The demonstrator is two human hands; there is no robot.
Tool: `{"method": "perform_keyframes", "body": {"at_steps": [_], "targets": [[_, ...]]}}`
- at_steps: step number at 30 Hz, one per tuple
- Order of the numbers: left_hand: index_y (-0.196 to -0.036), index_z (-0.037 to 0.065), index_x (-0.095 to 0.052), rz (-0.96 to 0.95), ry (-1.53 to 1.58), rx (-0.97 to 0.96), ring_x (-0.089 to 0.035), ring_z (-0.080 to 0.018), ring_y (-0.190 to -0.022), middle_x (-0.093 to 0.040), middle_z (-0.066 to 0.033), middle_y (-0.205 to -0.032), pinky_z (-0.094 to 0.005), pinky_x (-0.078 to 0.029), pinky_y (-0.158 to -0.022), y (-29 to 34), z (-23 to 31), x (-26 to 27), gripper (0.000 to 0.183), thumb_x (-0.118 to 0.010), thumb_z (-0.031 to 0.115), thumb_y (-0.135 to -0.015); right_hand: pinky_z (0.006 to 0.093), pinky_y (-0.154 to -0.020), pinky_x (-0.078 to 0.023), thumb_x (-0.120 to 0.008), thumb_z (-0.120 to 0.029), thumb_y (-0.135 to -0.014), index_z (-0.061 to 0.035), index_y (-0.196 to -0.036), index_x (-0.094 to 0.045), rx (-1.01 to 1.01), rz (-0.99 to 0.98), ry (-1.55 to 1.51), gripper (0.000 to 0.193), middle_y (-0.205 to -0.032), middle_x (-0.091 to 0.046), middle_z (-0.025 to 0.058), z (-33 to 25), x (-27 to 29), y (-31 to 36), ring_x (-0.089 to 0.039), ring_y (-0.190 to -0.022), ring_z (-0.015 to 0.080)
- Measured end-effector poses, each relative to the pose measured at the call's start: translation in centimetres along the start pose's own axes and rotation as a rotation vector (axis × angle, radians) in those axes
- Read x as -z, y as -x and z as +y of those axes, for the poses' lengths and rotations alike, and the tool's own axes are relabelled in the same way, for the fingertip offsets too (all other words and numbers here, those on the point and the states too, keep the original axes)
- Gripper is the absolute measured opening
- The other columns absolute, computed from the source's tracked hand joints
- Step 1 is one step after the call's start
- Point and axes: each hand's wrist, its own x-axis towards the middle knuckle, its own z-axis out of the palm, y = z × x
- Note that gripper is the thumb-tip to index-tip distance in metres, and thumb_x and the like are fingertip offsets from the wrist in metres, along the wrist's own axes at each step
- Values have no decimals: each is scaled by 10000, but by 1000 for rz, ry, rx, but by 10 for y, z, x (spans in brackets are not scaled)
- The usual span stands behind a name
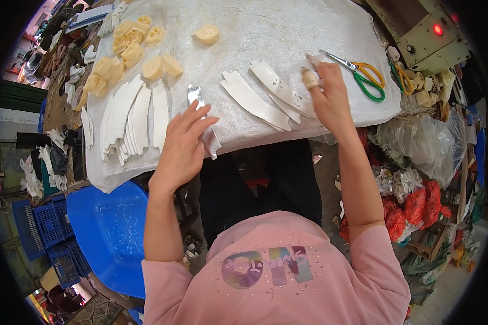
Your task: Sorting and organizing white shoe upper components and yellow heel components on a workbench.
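Note:
My left hand (183,142) lies over a shiny silver curved strip (211,143) near the table's front edge, its fingers stretched out and apart. The strip shows beyond the fingertips and beside the palm. My right hand (328,96) is above the right part of the table, close to the ends of some white curved strips (255,102). Its fingertips are smeared by motion, and a pale wrap (310,79) covers one finger. Whether it holds anything cannot be made out. Scissors (358,76) with green and yellow handles lie just right of it.
White strips (126,116) lie stacked at left, behind them several cream moulded pieces (133,39). One cream piece (207,34) lies apart. A white cloth (265,32) covers the table. A blue basin (111,233) stands below left; a box with a red light (432,40) is at right.

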Motion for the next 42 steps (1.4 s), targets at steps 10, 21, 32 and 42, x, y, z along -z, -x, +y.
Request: {"method": "perform_keyframes", "body": {"at_steps": [10,21,32,42], "targets": [[-1013,23,-619,327,139,-90,-576,-210,-845,-649,-81,-883,-292,-433,-786,17,30,-2,218,-560,-1,-805,344,-716,-462,-535,95,-702,-51,-1136,-585,269,-307,-294,461,-848,-535,127,-54,26,79,-558,-796,300],[-1016,-28,-569,160,1056,459,-553,-72,-554,-581,-35,-650,-213,-451,-503,27,92,-34,242,-479,184,-941,312,-499,-461,-608,40,-637,-92,-1043,-609,304,-264,-39,427,-779,-512,51,-74,9,99,-559,-693,208],[-1032,-27,-577,301,1086,328,-464,-69,-624,-578,-25,-716,-224,-389,-564,28,90,-71,310,-425,232,-954,334,-533,-481,-567,51,-671,-70,-1032,-587,204,-226,-277,381,-812,-504,84,-66,-3,101,-571,-650,249],[-1039,-48,-584,518,1287,699,-477,-69,-658,-551,-12,-759,-238,-413,-612,-20,60,-44,317,-401,197,-954,385,-675,-513,-544,-29,-658,-130,-1166,-566,344,-1164,-435,518,-840,-640,134,-62,34,110,-637,-777,317]]}}
